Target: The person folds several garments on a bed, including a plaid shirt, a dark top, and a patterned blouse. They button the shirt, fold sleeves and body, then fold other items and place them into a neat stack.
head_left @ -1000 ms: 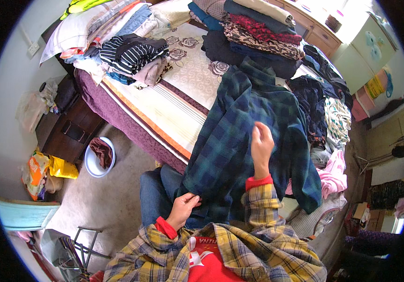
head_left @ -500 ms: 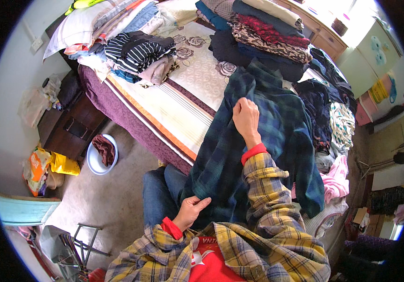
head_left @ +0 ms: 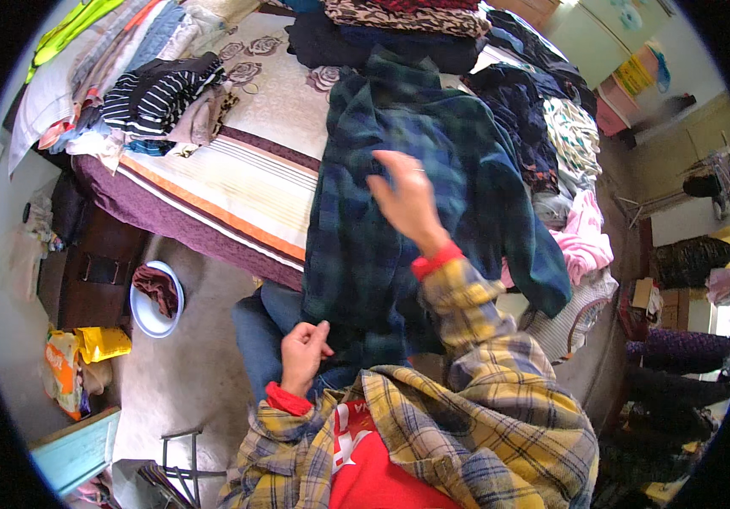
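Dark green and blue plaid marks the long-sleeved shirt point(head_left: 373, 254), seen in the head view lengthwise beneath the right hand and down to the left hand, reaching from the bed point(head_left: 255, 195) toward the person. Left hand point(head_left: 301, 352): at the near left corner of the shirt, fingers curled in and thumb close against them; whether cloth is pinched there cannot be told. Right hand point(head_left: 406, 195): over the middle of the shirt, fingers extended, thumb parted from them, slightly blurred; contact with the cloth cannot be confirmed. The step in hand appears to be smoothing. For a good result, the left hand should anchor the near corner lightly while the right palm sweeps flat away from it, since unheld cloth would probably slide along and bunch. One sleeve point(head_left: 530, 267) lies to the right of the right hand, near the pink cloth point(head_left: 584, 242); it merits separate straightening. Beyond the right hand, the shirt's far end lies close to the folded stack point(head_left: 407, 19); strokes that way are best kept short, to avoid nudging it. The striped clothes point(head_left: 157, 97), forward and left of both hands, lie well apart from the shirt.
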Available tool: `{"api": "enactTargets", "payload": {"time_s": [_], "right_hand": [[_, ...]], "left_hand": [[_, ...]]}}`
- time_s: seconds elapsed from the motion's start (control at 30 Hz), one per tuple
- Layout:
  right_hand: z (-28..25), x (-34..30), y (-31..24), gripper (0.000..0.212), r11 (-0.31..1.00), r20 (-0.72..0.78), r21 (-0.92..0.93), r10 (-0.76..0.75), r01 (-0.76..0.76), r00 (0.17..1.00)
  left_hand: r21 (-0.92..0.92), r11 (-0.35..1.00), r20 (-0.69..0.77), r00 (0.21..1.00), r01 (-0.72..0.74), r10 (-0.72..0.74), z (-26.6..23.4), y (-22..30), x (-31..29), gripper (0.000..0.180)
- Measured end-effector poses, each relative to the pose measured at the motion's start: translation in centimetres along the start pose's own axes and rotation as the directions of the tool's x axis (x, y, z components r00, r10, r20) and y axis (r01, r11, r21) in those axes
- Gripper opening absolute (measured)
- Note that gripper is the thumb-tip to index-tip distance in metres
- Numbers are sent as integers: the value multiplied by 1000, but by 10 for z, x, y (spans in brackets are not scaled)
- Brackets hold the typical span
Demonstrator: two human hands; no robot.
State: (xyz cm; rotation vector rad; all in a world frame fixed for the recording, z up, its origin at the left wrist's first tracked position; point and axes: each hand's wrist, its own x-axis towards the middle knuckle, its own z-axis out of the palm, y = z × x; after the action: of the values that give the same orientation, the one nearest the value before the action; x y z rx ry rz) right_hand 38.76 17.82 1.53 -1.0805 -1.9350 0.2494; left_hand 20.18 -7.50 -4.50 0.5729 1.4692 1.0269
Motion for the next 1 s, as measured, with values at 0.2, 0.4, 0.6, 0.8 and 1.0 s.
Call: {"api": "enactTargets", "payload": {"time_s": [0.2,0.4,0.6,0.8,1.0], "right_hand": [[-186,-88,51,53,683,-158,-676,233,-277,960],[-234,-163,78,55,602,8,-767,358,-224,934],[-237,-161,57,24,616,-174,-747,182,-250,968],[-203,-207,-1,24,789,-33,-460,443,-407,896],[-157,-250,-35,34,719,-22,-222,671,-658,741]], "left_hand": [[-8,977,158,965,-212,210,-17,45,10,26],[113,935,490,837,-337,243,34,72,18,18],[200,833,792,586,-516,172,101,36,17,19],[274,555,906,404,-785,124,120,-28,13,26],[378,547,891,453,-747,3,106,-38,15,41]]}}
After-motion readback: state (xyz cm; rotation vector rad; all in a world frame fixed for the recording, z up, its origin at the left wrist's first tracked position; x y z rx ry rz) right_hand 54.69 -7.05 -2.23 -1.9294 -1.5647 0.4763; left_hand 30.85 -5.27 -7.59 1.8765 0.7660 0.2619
